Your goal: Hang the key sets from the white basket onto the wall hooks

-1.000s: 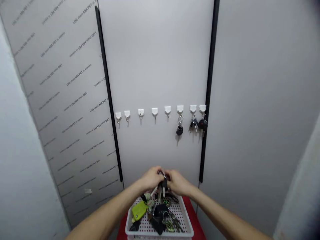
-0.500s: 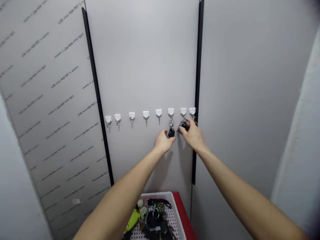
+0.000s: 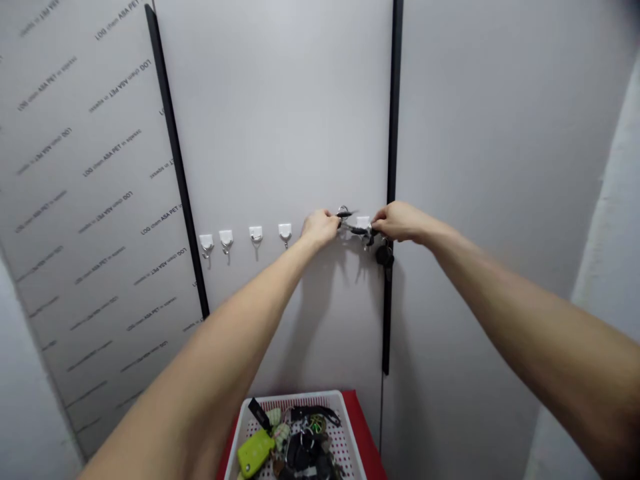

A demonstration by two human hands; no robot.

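My left hand (image 3: 320, 228) is raised to the row of hooks, its fingers pinched on a bunch of keys (image 3: 344, 215) with a metal ring. At the right end of the row, my right hand (image 3: 400, 221) closes its fingertips on another bunch of keys (image 3: 367, 235), in front of a white hook (image 3: 363, 221). Dark key blades stretch between the two hands; whose bunch each belongs to is hard to make out. Just below my right hand hangs a black key fob (image 3: 385, 257). My hands cover some of the hooks.
Several white adhesive hooks (image 3: 285, 231) line the pale cabinet door (image 3: 275, 133). Long black handles (image 3: 175, 160) flank that door. Below, a white perforated basket (image 3: 353, 433) holds several keys, a lime-green key case (image 3: 256, 453) and black straps, on a red surface (image 3: 367, 440).
Both hands have risen to hook height. The black fobs they were touching have been lifted from hanging, with keys now between the hands. The view has shifted slightly.
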